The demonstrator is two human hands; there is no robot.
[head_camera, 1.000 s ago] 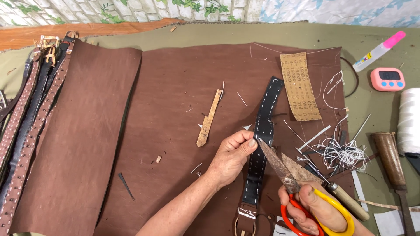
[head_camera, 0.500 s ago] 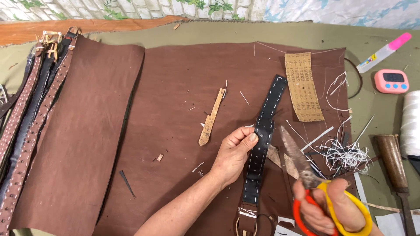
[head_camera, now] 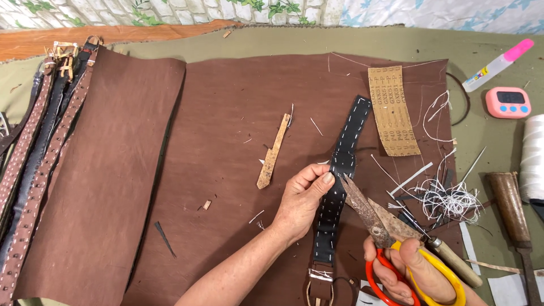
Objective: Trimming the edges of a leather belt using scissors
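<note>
Leather sheet: brown, spread flat across the table; it bears the work and the scraps.
Strap: black with white stitching, lying lengthwise on the sheet, buckle end toward the person.
Left hand: fingers closed in a pinch on the strap's left edge, midway along it, pressing it flat.
Right hand: fingers through the orange and yellow handles of the scissors; the rusty blades are slightly parted, tips just beside the pinching fingers.
Doing it well: I judge that the cut should stay close to the stitch line, with the tips kept clear of the fingertips.
Thread tangle: white offcuts lying to the right of the strap.
</note>
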